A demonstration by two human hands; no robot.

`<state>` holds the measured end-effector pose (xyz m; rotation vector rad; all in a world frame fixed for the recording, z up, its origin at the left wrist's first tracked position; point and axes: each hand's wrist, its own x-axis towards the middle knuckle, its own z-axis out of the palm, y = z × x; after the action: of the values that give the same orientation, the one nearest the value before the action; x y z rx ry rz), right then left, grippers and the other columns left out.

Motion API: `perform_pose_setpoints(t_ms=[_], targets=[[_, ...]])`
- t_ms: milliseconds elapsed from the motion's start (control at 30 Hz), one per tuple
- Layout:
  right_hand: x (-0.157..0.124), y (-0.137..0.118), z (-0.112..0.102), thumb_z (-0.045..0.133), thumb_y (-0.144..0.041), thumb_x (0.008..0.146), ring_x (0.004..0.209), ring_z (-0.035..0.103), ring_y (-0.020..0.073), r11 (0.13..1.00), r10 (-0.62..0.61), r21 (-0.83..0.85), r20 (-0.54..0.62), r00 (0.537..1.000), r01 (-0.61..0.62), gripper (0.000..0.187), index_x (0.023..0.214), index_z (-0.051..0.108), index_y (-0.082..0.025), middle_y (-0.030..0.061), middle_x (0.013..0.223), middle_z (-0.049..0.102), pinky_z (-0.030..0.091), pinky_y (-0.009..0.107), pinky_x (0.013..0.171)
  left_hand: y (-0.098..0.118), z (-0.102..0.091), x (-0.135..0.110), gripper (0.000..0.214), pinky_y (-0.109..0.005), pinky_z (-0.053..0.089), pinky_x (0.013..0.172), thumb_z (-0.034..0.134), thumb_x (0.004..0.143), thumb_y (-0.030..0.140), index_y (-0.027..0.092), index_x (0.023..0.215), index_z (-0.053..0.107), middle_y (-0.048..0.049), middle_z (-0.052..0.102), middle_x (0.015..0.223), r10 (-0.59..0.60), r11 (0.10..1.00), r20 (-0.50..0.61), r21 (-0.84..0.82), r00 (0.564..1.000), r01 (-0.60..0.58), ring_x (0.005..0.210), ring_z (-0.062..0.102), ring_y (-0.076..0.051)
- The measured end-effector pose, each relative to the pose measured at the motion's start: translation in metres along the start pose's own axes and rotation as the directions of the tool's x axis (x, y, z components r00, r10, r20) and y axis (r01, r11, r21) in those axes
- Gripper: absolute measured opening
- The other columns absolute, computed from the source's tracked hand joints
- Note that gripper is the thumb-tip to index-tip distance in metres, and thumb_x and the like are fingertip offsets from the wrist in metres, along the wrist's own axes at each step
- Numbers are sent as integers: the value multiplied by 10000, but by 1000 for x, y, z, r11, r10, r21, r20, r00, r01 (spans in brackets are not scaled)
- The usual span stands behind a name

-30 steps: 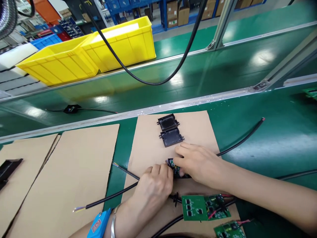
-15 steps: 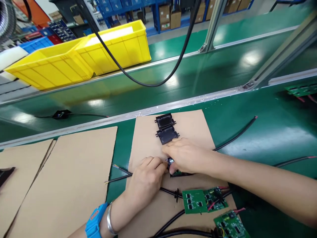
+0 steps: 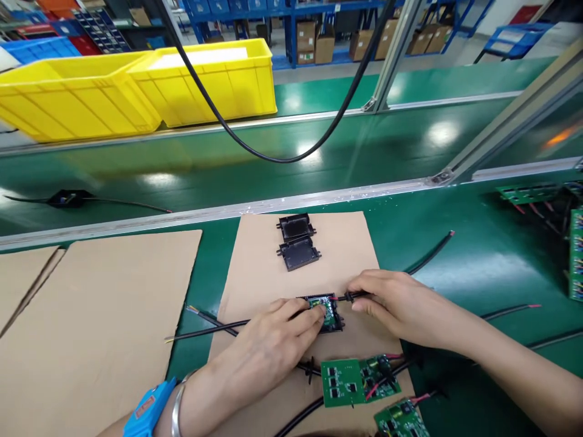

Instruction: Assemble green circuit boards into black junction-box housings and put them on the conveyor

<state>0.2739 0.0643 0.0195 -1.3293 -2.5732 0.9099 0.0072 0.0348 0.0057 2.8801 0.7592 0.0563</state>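
A small green circuit board (image 3: 324, 303) sits in a black plastic case (image 3: 337, 323) on the cardboard sheet. My left hand (image 3: 277, 334) reaches over the left part of this case, its fingers closed on the board and covering much of it. My right hand (image 3: 387, 300) pinches a black cable (image 3: 359, 295) just right of the case. A red wire and a black grommet show at that cable's end by the board. Beyond my hands lie two black case halves (image 3: 298, 252), hollow side up. Loose green boards with cables (image 3: 341, 382) rest nearer to me.
Flat cardboard sheets (image 3: 122, 297) cover the green bench at left. A metal rail (image 3: 319, 197) crosses behind, with yellow bins (image 3: 209, 82) beyond it. A black cable (image 3: 282, 159) hangs in a loop above. More circuit boards (image 3: 576, 255) are at the far right.
My right hand has moved right, off the case and onto the cable. My left hand's fingers have come over the board, which now shows more. The view has shifted slightly.
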Motion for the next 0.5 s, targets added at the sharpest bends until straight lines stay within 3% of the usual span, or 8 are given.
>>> perform_pose_setpoints(t_ms=[167,300,500], targets=[[2,-11,0,437,-108,931,770,575,163,999,-11,42,50,999,9,191,890,597,-205,13,831,635,406,267,687,5,2,-1,293,-360,480,967,467,940,81,132,1210,567,-74,598,1265,-31,999,14,-31,999,31,1162,531,-227],[11,-23,1,457,-101,893,630,495,138,999,15,47,147,989,-23,222,694,483,-196,-19,656,536,344,241,576,11,4,2,251,-382,474,967,477,926,68,139,1146,576,-85,604,1226,-76,996,29,-38,997,78,1153,530,-236],[42,-14,-13,463,-70,795,634,555,141,971,51,185,456,888,-151,225,624,551,-186,-18,653,616,376,226,572,11,1,2,254,-383,481,915,461,890,50,143,1086,594,-99,539,1335,-43,998,24,52,999,42,1090,550,-239]])
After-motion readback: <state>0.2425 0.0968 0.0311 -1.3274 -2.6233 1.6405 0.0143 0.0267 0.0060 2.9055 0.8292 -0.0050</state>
